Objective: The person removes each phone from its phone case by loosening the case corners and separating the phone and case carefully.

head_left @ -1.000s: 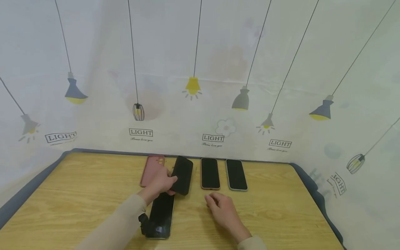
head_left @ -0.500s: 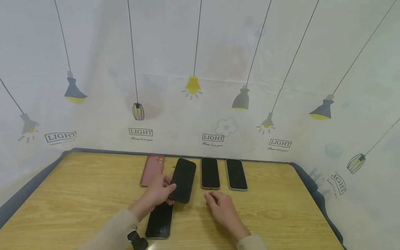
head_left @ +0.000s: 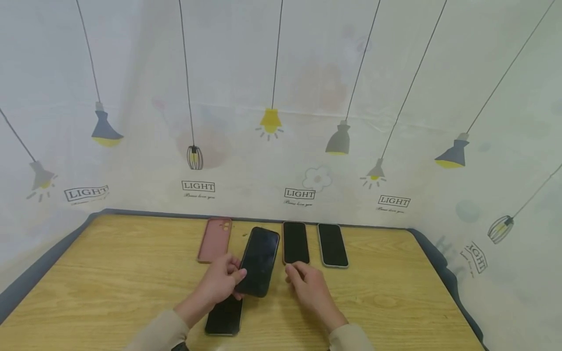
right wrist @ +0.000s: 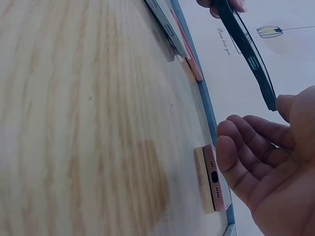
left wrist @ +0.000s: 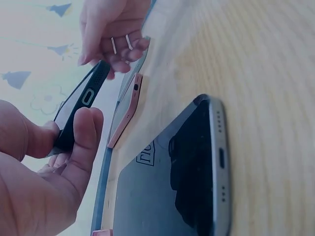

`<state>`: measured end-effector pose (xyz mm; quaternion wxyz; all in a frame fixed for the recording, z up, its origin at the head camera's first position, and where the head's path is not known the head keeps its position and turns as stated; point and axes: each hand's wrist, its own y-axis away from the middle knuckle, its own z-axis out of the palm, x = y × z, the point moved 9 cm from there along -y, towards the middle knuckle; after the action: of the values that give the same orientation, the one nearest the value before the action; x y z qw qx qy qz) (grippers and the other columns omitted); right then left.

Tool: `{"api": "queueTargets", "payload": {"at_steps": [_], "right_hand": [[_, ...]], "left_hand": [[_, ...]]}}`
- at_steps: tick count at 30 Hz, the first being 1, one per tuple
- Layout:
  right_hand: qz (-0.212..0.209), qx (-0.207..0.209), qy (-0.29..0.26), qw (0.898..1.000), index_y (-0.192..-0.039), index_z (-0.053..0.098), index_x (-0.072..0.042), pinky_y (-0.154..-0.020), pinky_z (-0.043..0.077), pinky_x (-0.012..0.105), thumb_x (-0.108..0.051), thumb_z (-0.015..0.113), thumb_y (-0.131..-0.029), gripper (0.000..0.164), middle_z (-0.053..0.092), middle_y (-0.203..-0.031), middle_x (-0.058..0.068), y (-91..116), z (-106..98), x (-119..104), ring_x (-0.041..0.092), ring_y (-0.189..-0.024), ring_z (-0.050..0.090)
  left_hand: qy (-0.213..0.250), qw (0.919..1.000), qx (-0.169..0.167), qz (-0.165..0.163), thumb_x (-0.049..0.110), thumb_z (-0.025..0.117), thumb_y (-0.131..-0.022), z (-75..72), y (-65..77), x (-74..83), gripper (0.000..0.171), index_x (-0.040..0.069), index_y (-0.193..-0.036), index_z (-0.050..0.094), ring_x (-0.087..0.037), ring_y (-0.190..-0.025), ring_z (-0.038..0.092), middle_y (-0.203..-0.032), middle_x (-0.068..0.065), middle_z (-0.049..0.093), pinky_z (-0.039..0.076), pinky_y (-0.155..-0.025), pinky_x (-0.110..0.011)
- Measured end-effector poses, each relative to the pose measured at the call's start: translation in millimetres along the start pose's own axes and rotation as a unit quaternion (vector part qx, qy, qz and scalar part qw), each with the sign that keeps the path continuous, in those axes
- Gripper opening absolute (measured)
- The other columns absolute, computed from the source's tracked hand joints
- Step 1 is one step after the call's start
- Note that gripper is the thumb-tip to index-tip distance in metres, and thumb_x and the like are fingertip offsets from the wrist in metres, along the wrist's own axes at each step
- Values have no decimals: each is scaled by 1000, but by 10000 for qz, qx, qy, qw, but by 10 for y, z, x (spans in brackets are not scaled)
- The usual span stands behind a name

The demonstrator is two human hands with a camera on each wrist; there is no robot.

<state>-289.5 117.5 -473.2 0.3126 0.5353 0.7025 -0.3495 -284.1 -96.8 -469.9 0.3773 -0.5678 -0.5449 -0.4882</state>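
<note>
Black phone (head_left: 259, 261) in the left hand (head_left: 219, 280): the thumb lies over the screen side and the fingers curl beneath, pinching the left edge near its lower end. That hold leaves most of the screen uncovered, and I'd guess it keeps the other edge free for a second grip. The phone is lifted off the table (head_left: 131, 273), face tilted up; its thick dark rim, with a port cut-out, suggests a case around it.

The right hand (head_left: 309, 287) grips nothing. Its fingers are loosely bent, just right of the black phone and just short of the pink phone (head_left: 296, 243); whether they touch that one I cannot tell. Being so close, it looks ready to help.

Beyond the left hand lies the pink case (head_left: 215, 239), hollow side up. Beyond the right hand, further right, is the pale phone (head_left: 332, 245). These sit in a rough row with the pink phone, perhaps to stay out of the hands' way. The silver phone (head_left: 224, 317) lies below the left hand, partly hidden.
</note>
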Motion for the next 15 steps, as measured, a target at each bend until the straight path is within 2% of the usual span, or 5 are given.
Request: {"api": "queueTargets", "payload": {"at_steps": [6, 15], "right_hand": [[90, 50, -314, 9995, -99, 70, -1, -60, 51, 24, -29, 53, -109, 34, 70, -84, 8, -49, -1, -41, 16, -69, 62], [282, 120, -1068, 9938, -106, 68, 4, -61, 57, 26, -20, 52, -110, 28, 72, -96, 18, -142, -26, -69, 26, -76, 69]], "left_hand": [[68, 9999, -107, 84, -4, 60, -100, 45, 70, 11, 13, -7, -109, 52, -23, -62, 62, -83, -11, 64, 60, -53, -44], [283, 9981, -424, 346, -5, 61, -100, 133, 143, 53, 17, -9, -113, 50, -22, -66, 62, -87, -11, 62, 61, -55, -43]]}}
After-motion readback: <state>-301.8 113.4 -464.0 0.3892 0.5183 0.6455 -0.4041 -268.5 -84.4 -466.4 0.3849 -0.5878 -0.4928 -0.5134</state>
